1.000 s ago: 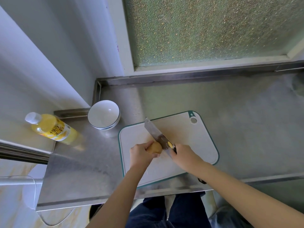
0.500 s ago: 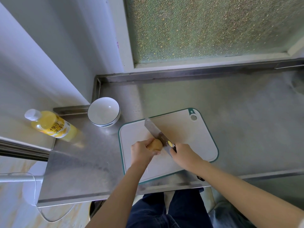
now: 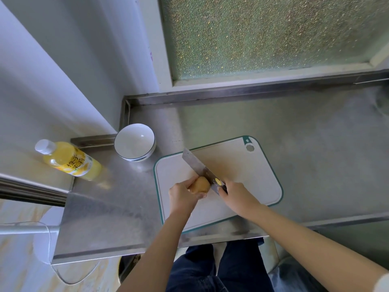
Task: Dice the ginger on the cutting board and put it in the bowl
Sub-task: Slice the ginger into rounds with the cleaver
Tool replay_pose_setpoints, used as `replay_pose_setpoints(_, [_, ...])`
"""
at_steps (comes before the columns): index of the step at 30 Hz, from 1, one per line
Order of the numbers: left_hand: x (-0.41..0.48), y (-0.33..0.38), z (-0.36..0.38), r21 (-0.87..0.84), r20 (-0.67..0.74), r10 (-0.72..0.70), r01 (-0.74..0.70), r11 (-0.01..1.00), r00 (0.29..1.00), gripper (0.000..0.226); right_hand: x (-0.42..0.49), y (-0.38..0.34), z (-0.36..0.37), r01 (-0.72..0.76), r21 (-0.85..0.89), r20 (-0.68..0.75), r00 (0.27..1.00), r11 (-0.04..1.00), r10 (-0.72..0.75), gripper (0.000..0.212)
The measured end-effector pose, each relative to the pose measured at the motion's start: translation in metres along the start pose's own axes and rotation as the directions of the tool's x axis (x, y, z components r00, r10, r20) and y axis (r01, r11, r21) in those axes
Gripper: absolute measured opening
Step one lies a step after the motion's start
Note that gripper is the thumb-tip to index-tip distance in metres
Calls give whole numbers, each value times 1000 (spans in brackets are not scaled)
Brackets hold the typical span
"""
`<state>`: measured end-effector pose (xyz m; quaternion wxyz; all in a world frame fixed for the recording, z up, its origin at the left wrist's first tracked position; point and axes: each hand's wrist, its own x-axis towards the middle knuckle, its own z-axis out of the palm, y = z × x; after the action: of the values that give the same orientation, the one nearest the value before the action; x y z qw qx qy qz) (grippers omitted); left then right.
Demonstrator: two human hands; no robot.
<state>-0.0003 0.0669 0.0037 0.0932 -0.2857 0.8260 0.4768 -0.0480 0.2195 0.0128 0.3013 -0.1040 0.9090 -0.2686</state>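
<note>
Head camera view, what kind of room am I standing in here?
Most likely a small kitchen prep corner. A stainless steel counter sits under a frosted window, and on it a cutting board, a white bowl, and a cleaver cutting ginger.

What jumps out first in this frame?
The two hands at the cutting board: the left hand pins the ginger while the right hand holds the cleaver against it. Next, the bright yellow bottle at the counter's far left, with the empty white bowl between it and the board.
</note>
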Motion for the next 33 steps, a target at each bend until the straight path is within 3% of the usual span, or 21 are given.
replay_pose_setpoints(14, [-5,-13,8,-50,-24,101,-102,994,995,56,-18,-4,-22,-31,90,-94,995,995,39,21])
replay_pose_setpoints(33, [-4,-8,8,-14,-27,80,-80,997,996,54,-24,-15,-24,-20,5,-3,1000,1000,20,20])
